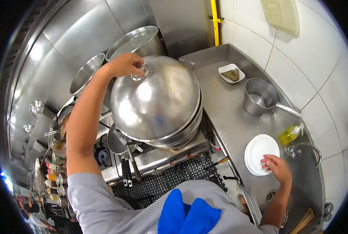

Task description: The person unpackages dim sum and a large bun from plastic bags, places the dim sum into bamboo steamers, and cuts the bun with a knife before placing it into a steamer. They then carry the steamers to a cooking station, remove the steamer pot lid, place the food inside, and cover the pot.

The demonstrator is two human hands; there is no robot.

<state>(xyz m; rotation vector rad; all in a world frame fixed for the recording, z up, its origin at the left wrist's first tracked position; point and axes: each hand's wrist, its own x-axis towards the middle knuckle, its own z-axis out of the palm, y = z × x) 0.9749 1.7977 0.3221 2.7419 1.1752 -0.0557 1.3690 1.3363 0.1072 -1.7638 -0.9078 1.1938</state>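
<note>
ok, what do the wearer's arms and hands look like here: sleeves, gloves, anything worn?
Both hands are bare, no gloves: the left hand and the right hand. No watch, ring or band is visible on either. Both forearms are uncovered to above the elbow. A light grey short-sleeved shirt covers the upper arms and shoulders. A bright blue folded cloth lies against the chest.

white tiled wall | steel backsplash | steel counter | yellow pipe
</note>
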